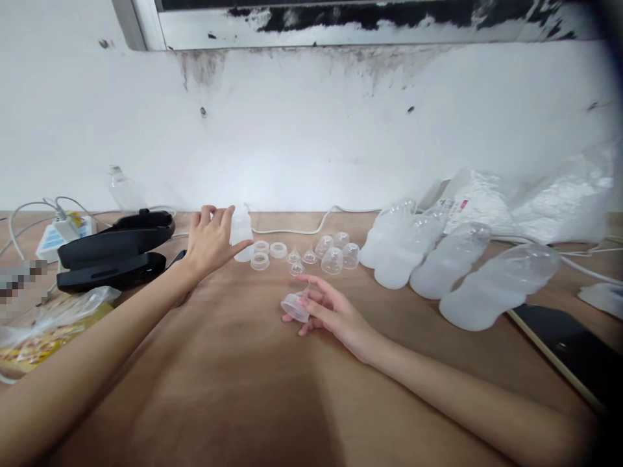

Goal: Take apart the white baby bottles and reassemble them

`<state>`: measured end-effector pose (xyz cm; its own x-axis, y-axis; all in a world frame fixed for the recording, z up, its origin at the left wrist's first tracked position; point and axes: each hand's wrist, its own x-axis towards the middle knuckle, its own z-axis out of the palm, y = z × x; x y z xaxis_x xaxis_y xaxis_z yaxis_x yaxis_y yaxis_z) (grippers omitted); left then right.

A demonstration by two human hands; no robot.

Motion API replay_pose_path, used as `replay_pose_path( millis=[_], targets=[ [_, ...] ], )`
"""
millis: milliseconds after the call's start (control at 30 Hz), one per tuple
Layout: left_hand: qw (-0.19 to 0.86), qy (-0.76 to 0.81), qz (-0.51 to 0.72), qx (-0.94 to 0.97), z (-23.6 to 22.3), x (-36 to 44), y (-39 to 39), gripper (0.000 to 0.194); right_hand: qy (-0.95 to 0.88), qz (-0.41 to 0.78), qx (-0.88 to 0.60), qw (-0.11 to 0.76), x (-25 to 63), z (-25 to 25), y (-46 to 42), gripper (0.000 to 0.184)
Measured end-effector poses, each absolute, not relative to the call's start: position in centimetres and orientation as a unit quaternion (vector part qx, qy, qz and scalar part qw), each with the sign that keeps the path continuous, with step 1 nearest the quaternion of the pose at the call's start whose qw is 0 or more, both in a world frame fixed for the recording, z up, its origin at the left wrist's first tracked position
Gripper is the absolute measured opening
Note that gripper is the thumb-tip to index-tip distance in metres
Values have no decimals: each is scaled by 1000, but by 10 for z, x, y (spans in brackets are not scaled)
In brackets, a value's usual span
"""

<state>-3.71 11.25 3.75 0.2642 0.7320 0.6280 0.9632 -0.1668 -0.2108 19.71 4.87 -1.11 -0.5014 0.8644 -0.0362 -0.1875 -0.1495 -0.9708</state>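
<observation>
In my right hand [335, 318], a clear baby-bottle collar with a teat [296, 307] is pinched between thumb and fingers, a little above the wooden table. My left hand [210, 240] is open, its fingers and thumb apart, beside a frosted baby bottle [242, 233] that stands near the wall. Whether the thumb touches that bottle I cannot tell. Right of it lie several collar rings [278, 250], then a few teats [309, 257] and several clear domed caps [331, 261]. Farther right, several capped frosted bottles [479, 295] lie in a row.
At left are a power strip [48, 237], a black case [117, 240], a bag of snacks [53, 331] and a clear plastic bottle [121, 188]. A white cable [306, 231] runs along the wall. Plastic bags [525, 201] and a dark flat device [569, 344] are at right.
</observation>
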Motion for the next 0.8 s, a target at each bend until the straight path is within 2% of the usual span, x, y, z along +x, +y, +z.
replay_pose_path(
  millis=[133, 333, 500, 633, 733, 800],
  targets=[
    [303, -574, -171, -742, 38, -38, 118, 58, -534, 691, -312, 375, 197, -11, 48, 46],
    [255, -546, -225, -766, 49, -33, 76, 52, -495, 712, -295, 401, 203, -6, 50, 44],
    [51, -495, -300, -814, 36, -17, 46, 45, -455, 710, -297, 447, 216, -3, 58, 31],
    [-105, -488, -353, -791, 16, -4, 44, 53, -452, 691, -307, 473, 227, -8, 64, 27],
    [-211, -482, -301, -796, 10, 2, 43, 41, -449, 693, -296, 480, 233, -10, 65, 29],
    [-222, -479, -272, -805, 11, 3, 41, 34, -449, 699, -289, 476, 235, -10, 65, 33]
  ],
)
